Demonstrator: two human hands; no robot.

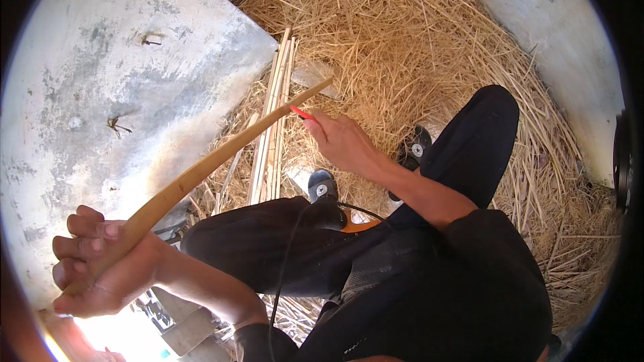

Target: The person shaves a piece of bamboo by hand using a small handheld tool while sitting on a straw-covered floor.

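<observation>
A long, tan, bamboo-like strip (201,167) slants across the view from lower left to upper middle. My left hand (135,270) is closed around its broad lower end, with the fingertips showing above it. Toward the narrower far end, my right hand (343,143) pinches a slim red tool with a dark part (303,114). The tool's tip meets the edge of the strip. Most of it is hidden in my fingers, so I cannot tell its kind.
Several pale strips (275,127) lie in a bundle beyond my knees. Dry straw (396,33) covers the ground. A weathered grey wall (134,80) stands at left, another wall (550,33) at right. A dark cable (285,261) crosses my leg. My shoes (323,186) rest on the straw.
</observation>
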